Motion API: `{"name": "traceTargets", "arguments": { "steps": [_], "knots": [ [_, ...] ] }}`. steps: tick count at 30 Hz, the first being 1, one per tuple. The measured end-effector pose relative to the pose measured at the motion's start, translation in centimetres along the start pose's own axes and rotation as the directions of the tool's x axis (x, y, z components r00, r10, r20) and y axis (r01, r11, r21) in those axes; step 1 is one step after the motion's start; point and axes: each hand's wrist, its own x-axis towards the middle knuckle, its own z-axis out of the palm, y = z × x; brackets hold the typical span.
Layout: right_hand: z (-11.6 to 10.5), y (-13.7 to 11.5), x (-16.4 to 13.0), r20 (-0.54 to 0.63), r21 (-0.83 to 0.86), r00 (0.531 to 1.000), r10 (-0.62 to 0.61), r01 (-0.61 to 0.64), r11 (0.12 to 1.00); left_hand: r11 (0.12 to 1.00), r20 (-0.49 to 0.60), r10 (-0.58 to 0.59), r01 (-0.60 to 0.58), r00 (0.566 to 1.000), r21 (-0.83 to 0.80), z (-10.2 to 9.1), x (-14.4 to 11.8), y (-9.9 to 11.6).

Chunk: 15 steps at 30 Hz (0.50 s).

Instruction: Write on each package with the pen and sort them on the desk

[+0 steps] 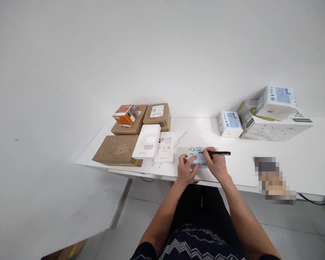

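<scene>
A light-blue patterned tissue pack [199,159] lies flat near the table's front edge, partly covered by both hands. My left hand [186,169] holds its left side against the table, with bent fingers on its top. A black pen [222,153] is pinched in my right hand [216,164]. The pen's tip points left, down at the pack's top; whether it touches cannot be made out. Left of my left hand, a white power bank box [147,141] rests partly on another flat white box [166,147].
Brown cartons [116,148] stand at the left, one bearing an orange box [126,114]. At the right are a tissue pack [230,124] and a large white box [277,129] with another pack [276,103] on top. A blurred-out item [273,178] lies at the front edge.
</scene>
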Motion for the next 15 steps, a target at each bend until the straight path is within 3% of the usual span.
{"name": "traceTargets", "arguments": {
  "steps": [3, 7, 9, 12, 15],
  "knots": [
    [-0.2, -0.2, -0.4, -0.165, 0.151, 0.984, 0.073, -0.048, 0.987, 1.0, 0.005, -0.006, 0.006, 1.0, 0.004, -0.1, 0.1, 0.1],
    [-1.9, 0.7, -0.5, -0.41, 0.441, 0.879, 0.242, -0.041, 0.897, 1.0, -0.003, -0.006, 0.006, 1.0, -0.017, -0.1, 0.1, 0.1],
    [-3.3, 2.2, -0.4, -0.445, 0.436, 0.844, 0.301, -0.089, 0.895, 1.0, 0.001, -0.006, 0.006, 1.0, -0.021, 0.0, 0.0, 0.0],
    [-5.1, 5.2, -0.4, -0.316, 0.058, 0.886, 0.339, -0.339, 0.939, 0.999, 0.004, -0.006, 0.006, 1.0, -0.036, 0.0, -0.1, -0.1],
    [-5.6, 7.5, -0.5, -0.125, -0.41, 0.901, 0.415, -0.428, 0.805, 0.999, 0.001, -0.006, 0.006, 1.0, -0.054, 0.1, -0.1, -0.1]
  ]
}}
